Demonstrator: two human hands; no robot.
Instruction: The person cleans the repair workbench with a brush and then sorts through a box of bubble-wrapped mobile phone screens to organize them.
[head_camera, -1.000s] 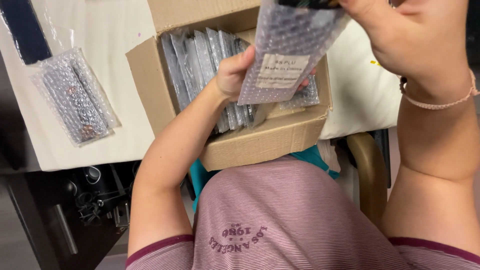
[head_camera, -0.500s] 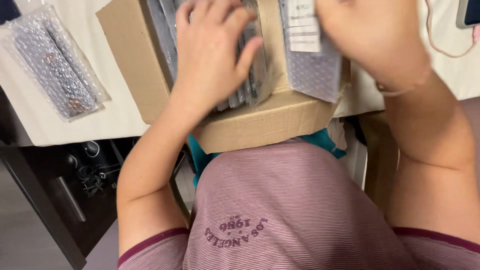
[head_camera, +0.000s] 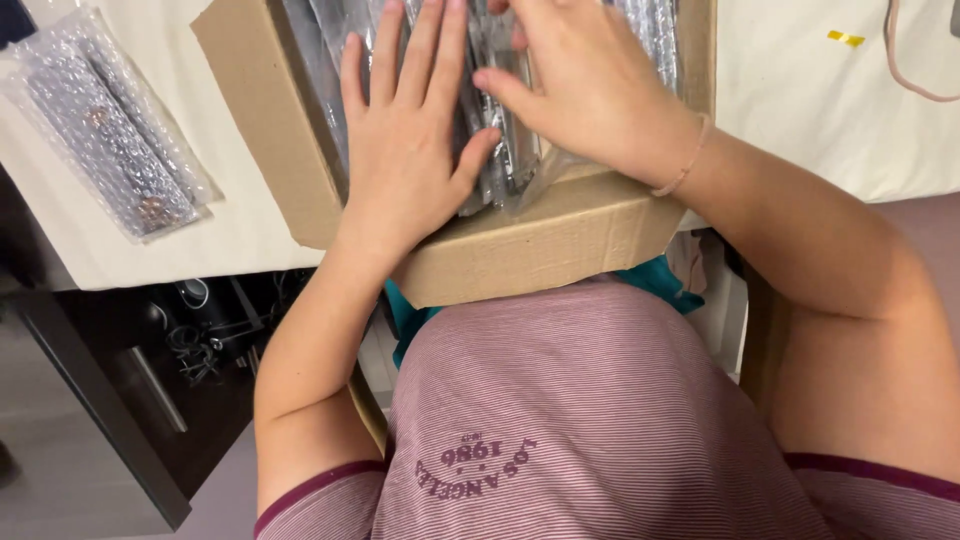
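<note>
Head view: both hands (head_camera: 500, 130) press bubble-wrapped packets (head_camera: 500, 170) inside box (head_camera: 530, 245)

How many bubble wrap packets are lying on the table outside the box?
1: a bubble wrap packet lies on the white table, left of the cardboard box. More stand inside the box, partly hidden under both hands.

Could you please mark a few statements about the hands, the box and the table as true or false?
1. Both hands are inside the cardboard box. True.
2. The left hand lies flat, fingers spread, on the bubble-wrapped packets. True.
3. The right hand holds a packet high above the box. False: it presses down on the packets in the box.
4. A bubble-wrapped packet on the table lies left of the box. True.
5. The box is closed with tape. False: it is open.
</note>
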